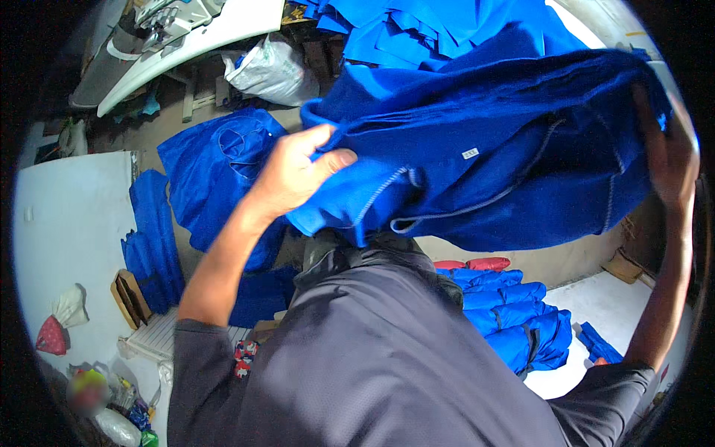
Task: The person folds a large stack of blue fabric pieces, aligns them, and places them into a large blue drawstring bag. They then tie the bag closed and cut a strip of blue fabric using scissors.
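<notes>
A dark blue garment (503,184) is stretched out in the air before me, its pale overlocked seams showing. A small white label (470,153) with writing is on it. My left hand (296,170) pinches its bound left edge between thumb and fingers. At the far right end my right hand (670,151) has hold of the cloth; it is blurred and its fingertips are partly hidden. Below the left hand a brighter blue flap (346,207) hangs with a stitched edge.
Blue cut fabric pieces (408,28) lie heaped at the top, beside a white sewing-machine table (240,28). A white sack (271,72) sits under it. Blue garments (218,167) lie at left. Rolled blue bundles (508,318) rest at lower right on a white surface (586,290).
</notes>
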Available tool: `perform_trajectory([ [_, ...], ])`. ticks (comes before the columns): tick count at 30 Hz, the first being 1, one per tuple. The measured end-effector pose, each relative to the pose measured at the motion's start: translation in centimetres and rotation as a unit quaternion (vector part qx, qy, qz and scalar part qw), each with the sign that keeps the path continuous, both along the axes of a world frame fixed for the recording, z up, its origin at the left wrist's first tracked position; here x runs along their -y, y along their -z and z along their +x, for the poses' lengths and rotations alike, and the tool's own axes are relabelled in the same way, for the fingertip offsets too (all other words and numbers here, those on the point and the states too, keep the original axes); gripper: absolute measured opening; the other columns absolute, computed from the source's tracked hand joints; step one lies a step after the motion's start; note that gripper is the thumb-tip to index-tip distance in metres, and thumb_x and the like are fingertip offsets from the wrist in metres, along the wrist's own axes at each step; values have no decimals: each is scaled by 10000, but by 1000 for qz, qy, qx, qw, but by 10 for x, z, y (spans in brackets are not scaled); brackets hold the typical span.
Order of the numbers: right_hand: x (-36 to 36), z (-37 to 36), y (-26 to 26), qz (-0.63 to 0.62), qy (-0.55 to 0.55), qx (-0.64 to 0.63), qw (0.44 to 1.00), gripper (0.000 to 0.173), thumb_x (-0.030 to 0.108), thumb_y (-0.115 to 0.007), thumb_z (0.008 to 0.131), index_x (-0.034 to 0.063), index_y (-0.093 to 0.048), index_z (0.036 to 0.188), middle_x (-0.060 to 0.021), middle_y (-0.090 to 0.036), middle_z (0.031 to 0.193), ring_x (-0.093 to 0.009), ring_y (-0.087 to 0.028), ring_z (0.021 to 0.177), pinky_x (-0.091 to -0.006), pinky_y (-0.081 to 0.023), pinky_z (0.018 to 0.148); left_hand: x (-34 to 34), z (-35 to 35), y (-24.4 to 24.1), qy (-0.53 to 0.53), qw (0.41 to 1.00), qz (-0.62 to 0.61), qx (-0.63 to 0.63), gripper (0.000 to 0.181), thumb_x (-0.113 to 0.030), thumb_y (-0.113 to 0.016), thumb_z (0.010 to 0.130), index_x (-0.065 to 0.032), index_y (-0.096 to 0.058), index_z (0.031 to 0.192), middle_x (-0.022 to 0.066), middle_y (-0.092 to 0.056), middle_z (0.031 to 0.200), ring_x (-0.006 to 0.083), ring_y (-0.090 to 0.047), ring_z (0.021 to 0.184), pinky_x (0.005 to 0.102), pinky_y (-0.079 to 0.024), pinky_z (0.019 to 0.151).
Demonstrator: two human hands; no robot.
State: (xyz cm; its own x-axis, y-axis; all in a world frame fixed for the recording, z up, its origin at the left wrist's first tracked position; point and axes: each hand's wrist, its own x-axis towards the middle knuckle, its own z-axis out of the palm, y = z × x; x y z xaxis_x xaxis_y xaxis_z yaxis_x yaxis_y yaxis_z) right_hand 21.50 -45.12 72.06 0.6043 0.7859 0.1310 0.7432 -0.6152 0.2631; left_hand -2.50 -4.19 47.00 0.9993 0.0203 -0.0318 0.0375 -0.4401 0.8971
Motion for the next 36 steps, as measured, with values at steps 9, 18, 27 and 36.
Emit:
perform_trajectory([
  [9, -110, -57, 24, 54, -109, -31, 992, 287, 159, -718, 841, 43, -677, 1100, -220, -675, 906, -390, -673, 835, -452, -517, 772, -10, 43, 54, -266, 956, 56, -110, 243, -216, -744, 901, -8, -641, 830, 60, -627, 757, 166, -539, 720, 391, -467, 678],
  [18, -100, -99, 243, 268, 148, -273, 912, 399, 349, -592, 953, 11, -634, 746, -270, -631, 764, -446, -647, 701, -516, -469, 600, -17, 53, -171, -111, 774, 314, 538, 205, -13, -719, 902, 22, -721, 1104, 139, -749, 1100, 230, -721, 974, 339, -551, 912],
  [27, -8, -42, 65, 153, -38, -172, 972, 212, 210, -689, 952, 21, -637, 871, -140, -611, 751, -283, -568, 640, -396, -458, 626, 35, 8, 20, -135, 987, 49, 76, 194, -182, -701, 942, 1, -701, 1006, 131, -694, 873, 169, -632, 820, 368, -514, 769],
  [36, -64, -169, 186, 402, 88, -660, 629, 187, 207, -638, 1001, 51, -618, 899, 30, -533, 729, -72, -480, 697, -301, -425, 611, -132, -35, -122, -169, 969, 159, 84, 337, -210, -685, 994, 34, -652, 1225, 56, -671, 1119, 128, -599, 1032, 284, -460, 967],
])
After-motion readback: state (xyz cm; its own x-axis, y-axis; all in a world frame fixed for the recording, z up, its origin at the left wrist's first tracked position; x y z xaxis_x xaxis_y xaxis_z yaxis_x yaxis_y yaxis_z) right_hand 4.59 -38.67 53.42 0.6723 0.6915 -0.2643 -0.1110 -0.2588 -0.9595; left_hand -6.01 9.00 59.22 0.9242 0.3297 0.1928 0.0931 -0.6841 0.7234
